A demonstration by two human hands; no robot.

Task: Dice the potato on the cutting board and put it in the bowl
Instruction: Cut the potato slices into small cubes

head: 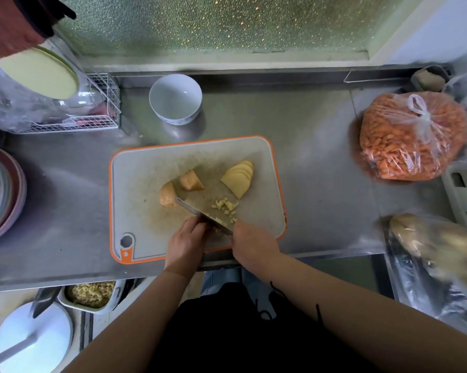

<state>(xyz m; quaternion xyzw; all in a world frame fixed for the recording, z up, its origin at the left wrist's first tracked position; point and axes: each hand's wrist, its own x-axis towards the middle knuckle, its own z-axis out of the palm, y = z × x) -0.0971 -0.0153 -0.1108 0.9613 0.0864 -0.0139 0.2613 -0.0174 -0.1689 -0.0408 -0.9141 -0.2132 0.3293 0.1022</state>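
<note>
A grey cutting board (146,184) with an orange rim lies on the steel counter. On it are two unpeeled potato chunks (190,181) (167,194), a fan of potato slices (239,176) and a small heap of diced potato (227,207). My right hand (250,243) grips the handle of a cleaver (197,210) whose blade lies across the board beside the dice. At the blade's near side, my left hand (185,243) has curled fingers on something hidden under them. The empty white bowl (175,98) stands behind the board.
A tied bag of diced carrot (412,135) sits at the right, a bag of potatoes (437,243) at the near right. Stacked plates (0,192) and a wire rack (97,103) stand at the left. A tray of chopped food (91,294) sits below the counter edge.
</note>
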